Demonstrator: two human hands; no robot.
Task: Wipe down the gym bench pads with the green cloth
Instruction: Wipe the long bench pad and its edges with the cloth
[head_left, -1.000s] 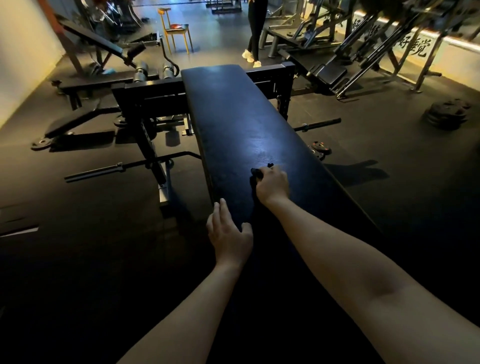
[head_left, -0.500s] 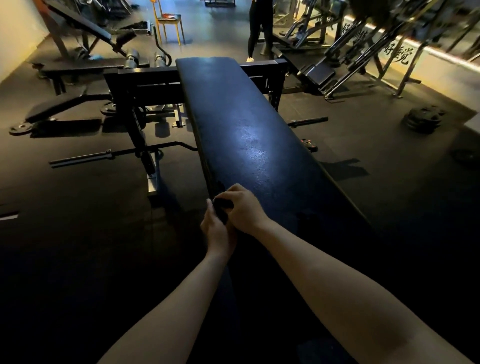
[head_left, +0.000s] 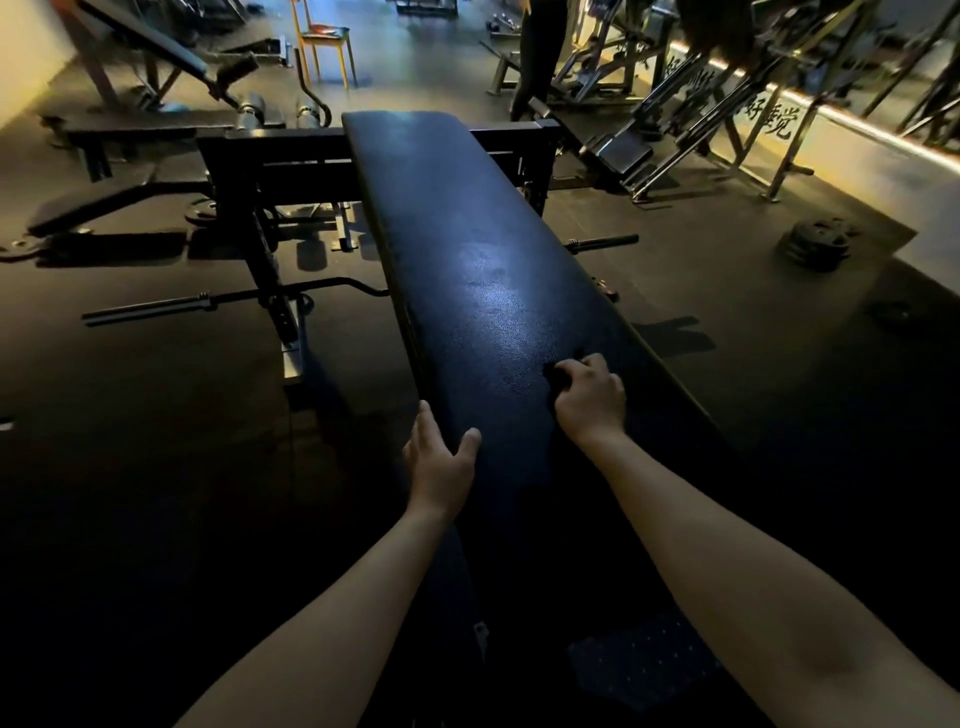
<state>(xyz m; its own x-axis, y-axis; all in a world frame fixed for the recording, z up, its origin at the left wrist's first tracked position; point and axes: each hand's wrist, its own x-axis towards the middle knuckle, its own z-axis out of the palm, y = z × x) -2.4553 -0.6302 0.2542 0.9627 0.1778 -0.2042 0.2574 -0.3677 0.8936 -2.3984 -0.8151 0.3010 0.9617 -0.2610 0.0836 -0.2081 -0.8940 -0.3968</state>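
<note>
While the right hand (head_left: 589, 397) is closed on the dark, bunched cloth (head_left: 555, 375) against the bench pad (head_left: 467, 249), the open left hand (head_left: 441, 465) is braced on its near-left edge. Only the near stretch is being wiped; the far length is judged still undone.

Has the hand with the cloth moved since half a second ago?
Yes. The right hand slid from the bench pad's left edge, beside the left hand, across toward its right edge.

A: The bench pad (head_left: 467, 249) looks like black grained leatherette, with a soft sheen where the light falls.

B: And the cloth (head_left: 555, 375)?

A: Dark and matt, too dim to tell the weave. The barbell (head_left: 156, 307) is dull metal; the floor (head_left: 156, 415) is matt, rubbery.
</note>
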